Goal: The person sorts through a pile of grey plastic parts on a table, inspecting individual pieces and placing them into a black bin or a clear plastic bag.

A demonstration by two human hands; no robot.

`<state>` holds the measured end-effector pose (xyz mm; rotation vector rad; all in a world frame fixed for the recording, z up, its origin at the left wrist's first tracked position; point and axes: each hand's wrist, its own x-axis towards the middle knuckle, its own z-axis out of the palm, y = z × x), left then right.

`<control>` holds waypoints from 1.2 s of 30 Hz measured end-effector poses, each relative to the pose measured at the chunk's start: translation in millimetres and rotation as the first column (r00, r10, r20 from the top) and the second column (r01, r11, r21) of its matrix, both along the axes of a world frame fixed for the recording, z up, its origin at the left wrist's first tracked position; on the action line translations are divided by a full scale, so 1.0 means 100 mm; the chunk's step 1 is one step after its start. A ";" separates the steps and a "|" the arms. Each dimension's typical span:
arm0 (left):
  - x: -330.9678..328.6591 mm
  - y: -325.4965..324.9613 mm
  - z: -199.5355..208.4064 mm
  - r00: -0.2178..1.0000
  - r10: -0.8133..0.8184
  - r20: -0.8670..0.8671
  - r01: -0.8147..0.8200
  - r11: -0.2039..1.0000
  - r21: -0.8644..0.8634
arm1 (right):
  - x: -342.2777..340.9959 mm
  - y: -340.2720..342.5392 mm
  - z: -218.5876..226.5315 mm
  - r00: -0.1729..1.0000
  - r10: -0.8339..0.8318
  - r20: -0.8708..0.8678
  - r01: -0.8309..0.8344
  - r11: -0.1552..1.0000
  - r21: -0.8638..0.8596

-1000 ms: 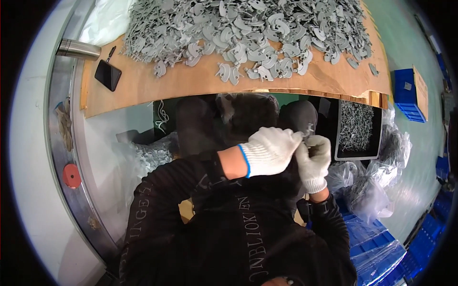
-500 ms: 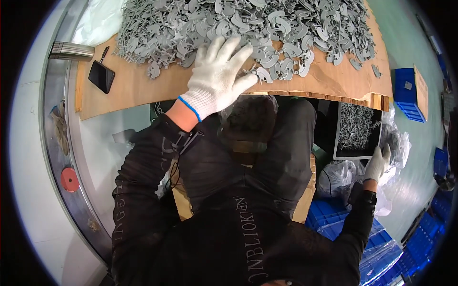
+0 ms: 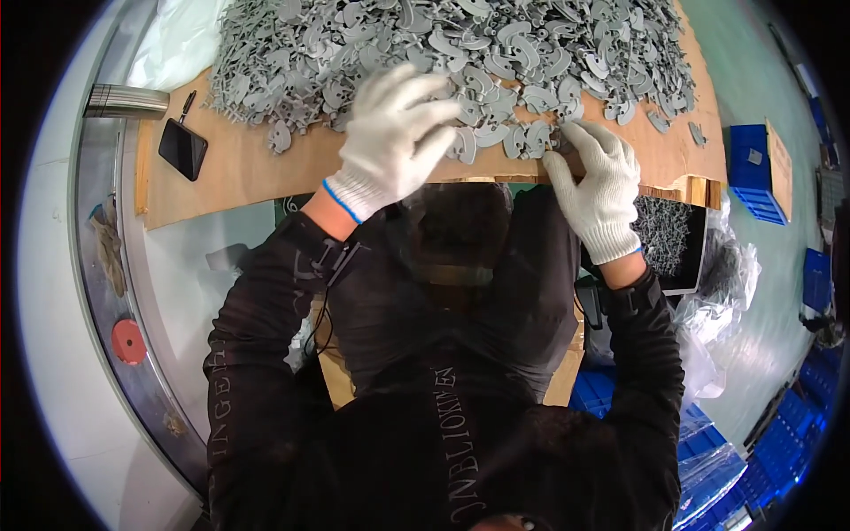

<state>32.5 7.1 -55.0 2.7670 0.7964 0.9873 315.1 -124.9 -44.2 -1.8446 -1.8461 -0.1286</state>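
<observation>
My left hand (image 3: pixel 390 137), in a white knit glove with a blue cuff edge, hovers at the front of a big heap of grey curved parts (image 3: pixel 496 44) on the wooden tabletop (image 3: pixel 239 181). Motion blurs it a little; its fingers are spread, with nothing visible in them. My right hand (image 3: pixel 600 190), gloved alike, reaches over the table's front edge. Thumb and forefinger stand apart beside a grey curved part (image 3: pixel 537 139) at the heap's near side. The undersides of its fingertips are hidden.
A black phone-like device (image 3: pixel 183 148) and a metal cylinder (image 3: pixel 128 101) are at the table's left. Right of my knees stands a tray of small grey parts (image 3: pixel 664 234), beside clear plastic bags (image 3: pixel 730 274). Blue crates (image 3: pixel 757 177) stand on the floor at right.
My right hand has come up from beside the tray at lower right to the table's front edge and the heap. My left hand has shifted slightly left, its fingers bending more.
</observation>
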 end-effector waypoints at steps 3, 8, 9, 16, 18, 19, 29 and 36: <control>-0.17 -0.02 -0.03 0.987 0.085 0.140 -0.077 0.995 -0.065 | -0.08 0.01 0.00 1.000 0.018 -0.018 -0.018 1.000 -0.013; -0.25 -0.08 -0.06 0.984 0.147 0.097 -0.122 0.965 -0.230 | -0.21 0.03 -0.06 0.995 0.071 -0.072 -0.073 0.997 -0.018; -0.23 -0.08 -0.03 0.990 0.131 0.058 -0.112 0.959 -0.260 | -0.26 0.03 -0.05 0.995 0.072 -0.071 -0.074 0.997 -0.019; -0.03 -0.17 0.16 0.991 0.126 -0.046 -0.132 0.982 -0.138 | -0.34 0.01 -0.07 0.951 0.228 -0.209 -0.220 0.974 0.060; 0.05 -0.17 0.19 0.989 0.066 -0.129 -0.062 0.997 0.035 | -0.21 0.07 -0.14 0.964 0.190 -0.186 -0.172 0.979 0.109; 0.06 -0.18 0.18 0.989 0.068 -0.129 -0.064 0.997 0.034 | -0.14 0.11 -0.18 0.972 0.159 -0.176 -0.130 0.978 0.163; -0.24 -0.09 -0.08 0.983 0.175 0.057 -0.170 0.982 -0.080 | -0.01 0.26 -0.14 1.000 0.015 0.007 -0.016 0.999 0.050; -0.34 -0.11 -0.06 0.979 0.192 0.074 -0.174 0.964 -0.202 | -0.14 0.14 -0.17 0.993 0.073 -0.092 -0.066 0.995 0.069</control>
